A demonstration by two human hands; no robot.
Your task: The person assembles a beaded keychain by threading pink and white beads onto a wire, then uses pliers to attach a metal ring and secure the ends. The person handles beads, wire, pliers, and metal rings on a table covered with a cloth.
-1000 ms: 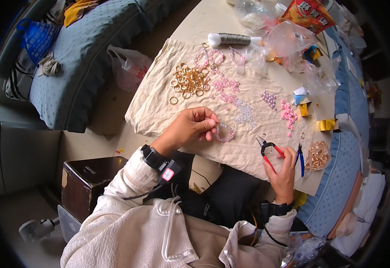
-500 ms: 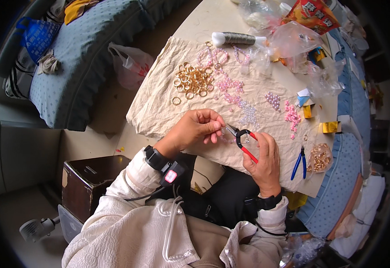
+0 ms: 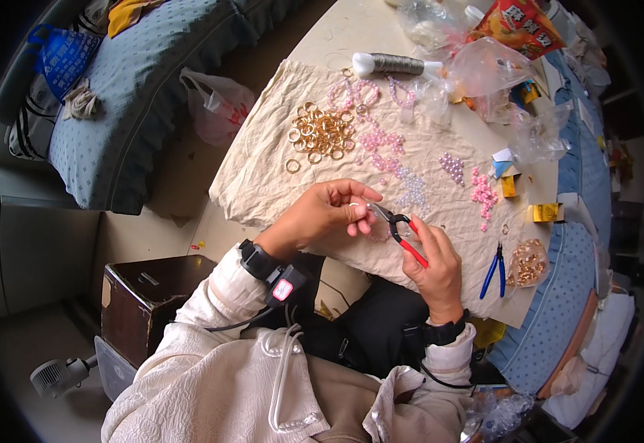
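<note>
My right hand (image 3: 440, 267) is wrapped round the red-and-black handles of a pair of pliers (image 3: 410, 248). The jaws reach left, right up to the fingertips of my left hand (image 3: 329, 212). Thumb and forefinger of that hand are pinched on the end of a pink beaded strand (image 3: 378, 234), which hangs in a loop beneath the jaws; its end is mostly hidden by the fingers. Just beyond the hands, pale bluish beads (image 3: 412, 186) and pink beads (image 3: 381, 140) lie loose on a cream cloth (image 3: 263, 159).
A heap of gold rings (image 3: 322, 133) is on the cloth's left. Further right lie purple beads (image 3: 452, 168), pink beads (image 3: 483, 193), blue-handled pliers (image 3: 493, 272) and a bag of gold pieces (image 3: 530, 264). A wire spool (image 3: 395, 65) and plastic bags (image 3: 488, 68) sit at the back.
The plier jaws and my left fingertips have shifted very slightly, and the jaws' tip shows a little more beside the fingers. Both hands keep their grip.
</note>
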